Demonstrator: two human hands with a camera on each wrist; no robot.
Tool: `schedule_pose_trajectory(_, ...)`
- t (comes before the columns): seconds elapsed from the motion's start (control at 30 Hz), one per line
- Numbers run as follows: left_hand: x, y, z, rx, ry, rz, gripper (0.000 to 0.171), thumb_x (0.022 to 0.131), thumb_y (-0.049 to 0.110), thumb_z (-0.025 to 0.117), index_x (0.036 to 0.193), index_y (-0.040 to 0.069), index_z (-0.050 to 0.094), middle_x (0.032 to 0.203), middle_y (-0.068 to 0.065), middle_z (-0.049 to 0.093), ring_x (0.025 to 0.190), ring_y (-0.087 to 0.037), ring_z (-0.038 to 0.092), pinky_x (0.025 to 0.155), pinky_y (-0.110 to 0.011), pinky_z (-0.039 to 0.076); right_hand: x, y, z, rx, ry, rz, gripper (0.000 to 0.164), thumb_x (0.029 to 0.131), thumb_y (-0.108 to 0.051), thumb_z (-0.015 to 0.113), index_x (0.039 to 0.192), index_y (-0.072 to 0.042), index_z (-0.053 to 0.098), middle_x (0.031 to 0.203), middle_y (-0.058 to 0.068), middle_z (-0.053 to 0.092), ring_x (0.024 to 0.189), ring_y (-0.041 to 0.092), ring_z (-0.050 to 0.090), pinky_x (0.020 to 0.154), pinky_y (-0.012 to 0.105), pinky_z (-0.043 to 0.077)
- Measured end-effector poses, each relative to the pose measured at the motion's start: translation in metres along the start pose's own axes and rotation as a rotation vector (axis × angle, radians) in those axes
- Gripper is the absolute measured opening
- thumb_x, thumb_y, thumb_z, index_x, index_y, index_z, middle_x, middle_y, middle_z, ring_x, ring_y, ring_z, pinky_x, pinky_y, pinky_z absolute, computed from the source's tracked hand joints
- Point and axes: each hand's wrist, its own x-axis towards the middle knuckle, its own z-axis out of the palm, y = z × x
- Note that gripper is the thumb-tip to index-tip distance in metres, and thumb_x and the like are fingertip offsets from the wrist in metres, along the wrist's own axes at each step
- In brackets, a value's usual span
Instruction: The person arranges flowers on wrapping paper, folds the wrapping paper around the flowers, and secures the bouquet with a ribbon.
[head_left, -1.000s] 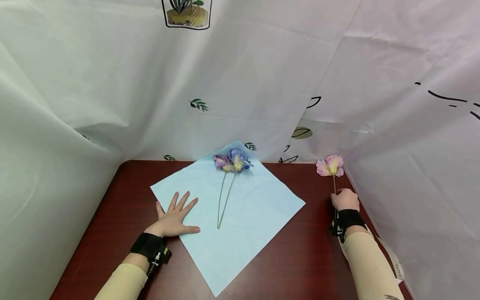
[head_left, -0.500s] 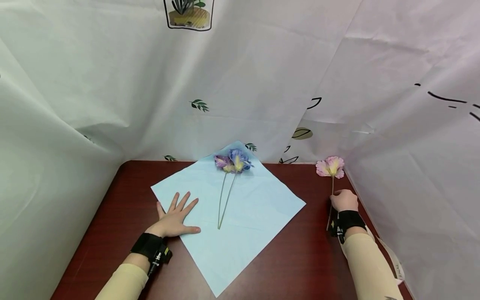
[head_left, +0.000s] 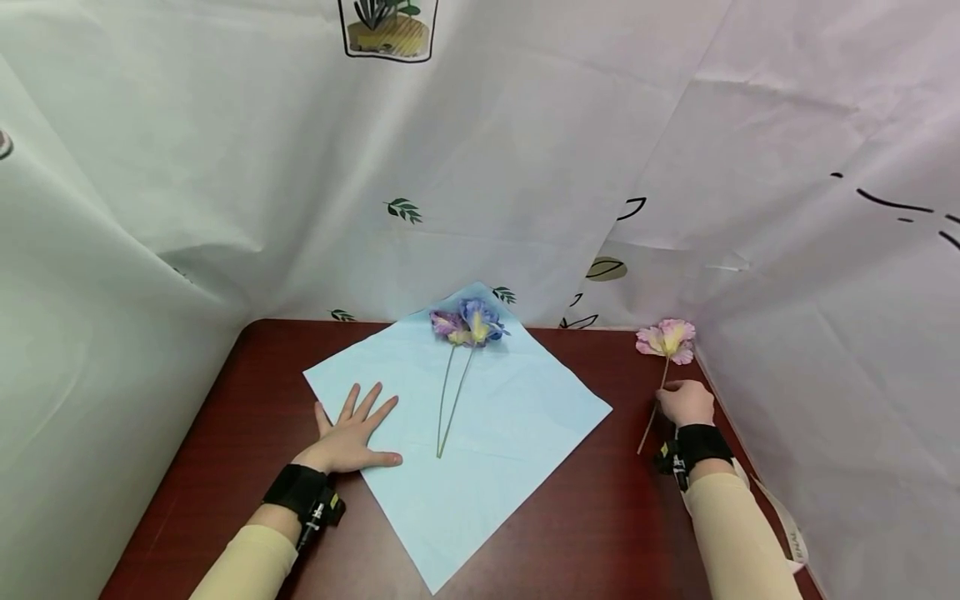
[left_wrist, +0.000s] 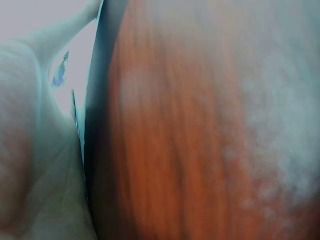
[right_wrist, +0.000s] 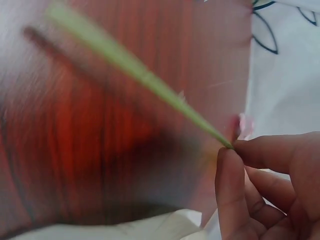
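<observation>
My right hand (head_left: 686, 403) pinches the green stem (right_wrist: 150, 80) of a pink artificial flower (head_left: 666, 340) between thumb and index finger, at the table's right side. The bloom points to the back edge, and the stem's lower end slants left toward the front. On the left, my left hand (head_left: 349, 440) rests with fingers spread on the left edge of a light blue wrapping sheet (head_left: 502, 467). Near that sheet's far corner lie a purple flower (head_left: 446, 323) and a blue flower (head_left: 482, 322), their stems meeting toward its middle. The left wrist view shows mostly palm and wood.
The dark red wooden table (head_left: 585, 533) is enclosed by a white patterned curtain (head_left: 480, 150) at the back and both sides. A pale ribbon-like strip (head_left: 783, 521) with lettering lies by the right forearm, along the table's right edge.
The pink flower has turned in my right hand: its stem's lower end has swung out to the left and the bloom slightly right. My left hand has stayed in place.
</observation>
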Motion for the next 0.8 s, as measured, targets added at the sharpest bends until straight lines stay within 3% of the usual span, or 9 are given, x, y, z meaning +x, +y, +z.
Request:
schedule_pose_trajectory(0.13,0.002,-0.002,0.002,-0.001,-0.003,-0.004,0.111,0.072,0.093,0.053,0.162,0.035,0.024,0.171,-0.004,0.004,0.154,-0.041,-0.011,0.096,-0.078,-0.026,-0.006,-0.010,0.000,0.136,0.022,0.022,0.044,0.097,-0.029,0.063,0.129,0.001,0.068,0.114,0.024,0.071,0.102,0.037,0.067,0.077,0.042,0.054)
schedule_pose_trajectory(0.3,0.000,0.000,-0.001,-0.001,0.010,0.009,0.109,0.074,0.089,0.057,0.162,0.033,0.026,0.171,-0.006,0.007,0.153,-0.043,-0.008,0.096,-0.080,-0.024,-0.024,-0.035,0.001,0.396,0.041,0.053,0.043,0.098,-0.026,0.066,0.134,-0.002,0.065,0.089,0.002,0.075,0.071,0.010,0.072,0.062,0.024,0.056)
schedule_pose_trajectory(0.43,-0.001,0.001,-0.002,-0.001,0.026,0.028,0.105,0.076,0.082,0.062,0.161,0.031,0.027,0.170,-0.009,0.010,0.153,-0.045,-0.005,0.096,-0.083,-0.020,-0.044,-0.056,0.007,0.627,0.043,0.034,0.042,0.096,-0.020,0.069,0.134,-0.001,0.063,0.084,-0.007,0.072,0.067,0.004,0.069,0.067,0.024,0.058)
schedule_pose_trajectory(0.63,-0.002,0.007,-0.007,0.025,-0.004,-0.005,0.106,0.076,0.082,0.063,0.162,0.029,0.027,0.170,-0.009,0.009,0.153,-0.045,-0.005,0.097,-0.083,-0.018,-0.086,-0.095,0.021,0.905,0.015,-0.033,0.038,0.096,-0.015,0.071,0.131,-0.004,0.063,0.097,0.007,0.073,0.074,0.010,0.069,0.074,0.025,0.059)
schedule_pose_trajectory(0.8,-0.002,0.012,-0.012,0.047,-0.012,-0.022,0.106,0.077,0.081,0.063,0.161,0.027,0.029,0.170,-0.009,0.010,0.153,-0.046,-0.003,0.099,-0.084,-0.014,-0.120,-0.127,0.036,0.970,-0.045,-0.117,0.037,0.097,-0.014,0.070,0.131,-0.004,0.062,0.106,0.019,0.069,0.079,0.013,0.070,0.078,0.028,0.059)
